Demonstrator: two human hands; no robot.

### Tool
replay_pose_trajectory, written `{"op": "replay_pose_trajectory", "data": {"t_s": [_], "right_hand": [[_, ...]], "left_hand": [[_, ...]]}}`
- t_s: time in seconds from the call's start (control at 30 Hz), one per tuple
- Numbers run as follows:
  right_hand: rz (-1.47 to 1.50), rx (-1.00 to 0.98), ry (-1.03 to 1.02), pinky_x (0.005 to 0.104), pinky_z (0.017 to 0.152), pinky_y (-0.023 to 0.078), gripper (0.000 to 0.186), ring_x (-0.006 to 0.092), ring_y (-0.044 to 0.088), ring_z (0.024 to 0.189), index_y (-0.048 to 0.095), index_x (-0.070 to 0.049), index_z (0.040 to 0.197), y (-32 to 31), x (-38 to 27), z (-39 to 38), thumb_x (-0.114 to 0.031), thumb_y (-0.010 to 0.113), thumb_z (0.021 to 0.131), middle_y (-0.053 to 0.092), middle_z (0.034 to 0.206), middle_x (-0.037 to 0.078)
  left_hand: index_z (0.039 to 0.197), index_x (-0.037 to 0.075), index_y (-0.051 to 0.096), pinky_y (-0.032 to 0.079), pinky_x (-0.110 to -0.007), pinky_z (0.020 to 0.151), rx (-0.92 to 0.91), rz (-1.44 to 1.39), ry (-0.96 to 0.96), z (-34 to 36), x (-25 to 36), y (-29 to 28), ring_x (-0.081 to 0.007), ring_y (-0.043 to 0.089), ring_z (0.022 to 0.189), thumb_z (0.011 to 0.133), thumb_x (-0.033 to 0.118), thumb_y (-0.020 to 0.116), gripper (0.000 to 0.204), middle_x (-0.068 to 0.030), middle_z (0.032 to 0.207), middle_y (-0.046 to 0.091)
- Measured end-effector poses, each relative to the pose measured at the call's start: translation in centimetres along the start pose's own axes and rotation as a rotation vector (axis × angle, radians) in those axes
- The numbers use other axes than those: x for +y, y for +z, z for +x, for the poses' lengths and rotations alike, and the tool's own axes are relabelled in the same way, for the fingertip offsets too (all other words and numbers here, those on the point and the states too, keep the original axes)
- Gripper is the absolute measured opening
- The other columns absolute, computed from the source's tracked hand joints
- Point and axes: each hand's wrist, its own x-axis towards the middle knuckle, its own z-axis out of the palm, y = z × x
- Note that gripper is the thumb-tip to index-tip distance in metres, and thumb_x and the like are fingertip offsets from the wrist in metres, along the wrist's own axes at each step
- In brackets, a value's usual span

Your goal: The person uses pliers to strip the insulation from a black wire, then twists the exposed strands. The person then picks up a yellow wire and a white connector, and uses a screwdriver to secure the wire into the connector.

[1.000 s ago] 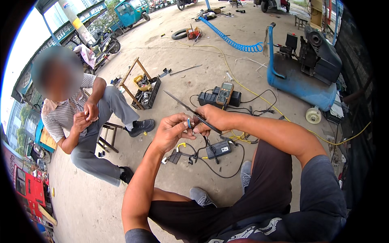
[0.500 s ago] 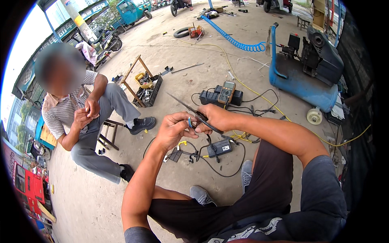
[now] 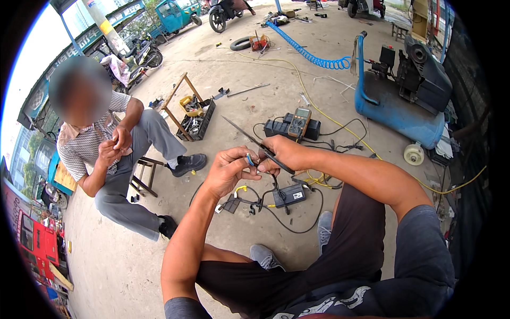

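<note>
My right hand point(image 3: 284, 152) is closed around dark scissors point(image 3: 241, 129), whose long pointed blade sticks out toward the far left. Close against it, my left hand point(image 3: 231, 171) pinches a black cable point(image 3: 274, 182) with a small blue piece point(image 3: 249, 159) showing at the fingers. Where the blade and the cable meet is hidden by my fingers. The cable hangs down toward a black power adapter point(image 3: 289, 195) on the ground between my feet. Beyond my hands, an orange-framed multimeter point(image 3: 300, 122) leans on a black box-shaped unit point(image 3: 276, 128).
A seated person point(image 3: 101, 127) faces me at the left, hands together. A tool crate point(image 3: 199, 125) stands beside that person. To the right lies a blue air compressor point(image 3: 398, 111) with a coiled blue hose point(image 3: 308, 53). A yellow cord point(image 3: 340, 125) crosses the concrete floor.
A motorcycle in the background has rolled left and nearer. My hands keep almost the same hold, with the scissors' blade shifted very slightly. The seated person stays put.
</note>
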Motion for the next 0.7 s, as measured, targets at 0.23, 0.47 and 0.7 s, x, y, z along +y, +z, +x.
{"op": "replay_pose_trajectory", "data": {"t_s": [0.23, 0.47, 0.7], "right_hand": [[-0.004, -0.045, 0.023, 0.0256, 0.053, 0.052, 0.035, 0.0117, 0.061, 0.059, 0.056, 0.003, 0.092, -0.43, -0.25, -0.1, -0.019, 0.081, 0.081, 0.061, 0.069, 0.007], [-0.011, -0.085, 0.021, 0.025, 0.053, 0.05, 0.037, 0.0109, 0.06, 0.058, 0.056, 0.003, 0.093, -0.64, -0.12, -0.29, -0.021, 0.082, 0.08, 0.061, 0.067, 0.006], [-0.018, -0.099, 0.037, 0.0253, 0.052, 0.049, 0.038, 0.011, 0.059, 0.058, 0.057, 0.002, 0.092, -0.58, -0.23, -0.32, -0.022, 0.083, 0.079, 0.06, 0.067, 0.005]], "left_hand": [[0.102, -0.004, 0.066, 0.063, -0.04, 0.077, -0.061, 0.0, 0.023, 0.01, -0.36, -0.68, -0.0177, 0.063, 0.08, 0.093, 0.008, 0.064, 0.016, -0.0071, 0.094, 0.058], [0.104, -0.003, 0.066, 0.063, -0.041, 0.077, -0.082, 0.01, 0.02, -0.02, -0.56, -0.66, -0.0189, 0.066, 0.081, 0.092, 0.008, 0.065, 0.016, -0.0074, 0.094, 0.06], [0.104, -0.003, 0.066, 0.063, -0.042, 0.076, -0.079, 0.016, 0.005, -0.07, -0.61, -0.88, -0.0197, 0.066, 0.081, 0.092, 0.008, 0.065, 0.016, -0.0089, 0.095, 0.062]]}}
